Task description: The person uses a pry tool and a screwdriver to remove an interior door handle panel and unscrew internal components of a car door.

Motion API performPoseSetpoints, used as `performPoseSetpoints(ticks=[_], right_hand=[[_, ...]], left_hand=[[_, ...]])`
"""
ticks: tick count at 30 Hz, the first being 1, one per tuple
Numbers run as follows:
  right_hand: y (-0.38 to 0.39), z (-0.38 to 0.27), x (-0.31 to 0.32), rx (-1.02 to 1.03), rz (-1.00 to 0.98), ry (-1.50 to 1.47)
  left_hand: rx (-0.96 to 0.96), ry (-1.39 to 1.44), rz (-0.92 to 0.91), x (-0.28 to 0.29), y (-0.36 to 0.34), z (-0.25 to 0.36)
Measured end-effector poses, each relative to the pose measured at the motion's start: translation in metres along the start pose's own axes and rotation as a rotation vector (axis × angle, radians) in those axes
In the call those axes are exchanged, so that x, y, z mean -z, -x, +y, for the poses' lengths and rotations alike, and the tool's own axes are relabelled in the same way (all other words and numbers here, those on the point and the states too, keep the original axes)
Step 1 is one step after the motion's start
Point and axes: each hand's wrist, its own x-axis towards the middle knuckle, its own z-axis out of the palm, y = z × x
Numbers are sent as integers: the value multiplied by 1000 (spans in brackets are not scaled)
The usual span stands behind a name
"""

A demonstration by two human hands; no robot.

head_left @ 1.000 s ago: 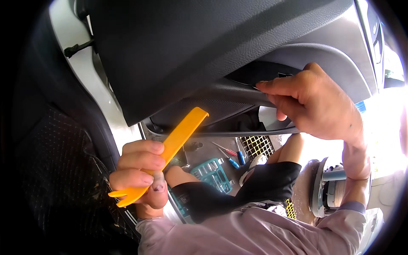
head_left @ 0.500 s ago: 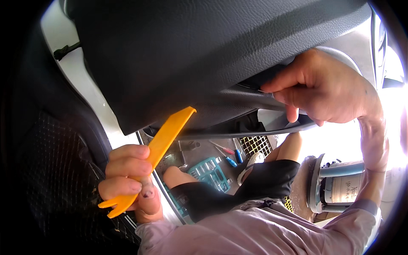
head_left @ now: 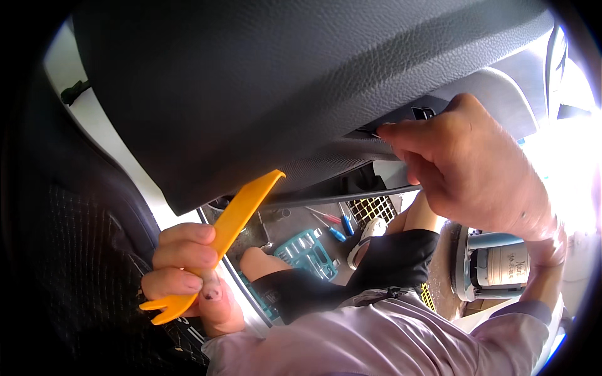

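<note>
My left hand grips a flat yellow plastic pry tool, its forked end below my fingers and its flat tip near the lower part of the dark textured door panel. My right hand is at the panel's recess, index fingertip against a dark trim edge, other fingers curled; whatever they might grip is hidden. A small black switch shows just above that hand.
Below are a teal socket case, screwdrivers, a yellow grate and my legs. A cylindrical machine stands at the right. The white door-opening frame and dark car interior are at the left.
The view has shifted. My right hand moved up and right, then came back down, index fingertip still at the recess, uncovering the switch. My left hand and the tool moved slightly left.
</note>
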Motion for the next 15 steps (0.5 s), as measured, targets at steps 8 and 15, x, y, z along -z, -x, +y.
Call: performPoseSetpoints(ticks=[8, 15], right_hand=[[20, -22, -39, -140, 209, 88], [24, -23, -65, -155, 395, 117]], left_hand=[[-179, 54, -202, -1, 8, 16], [-238, 111, -183, -21, 13, 26]])
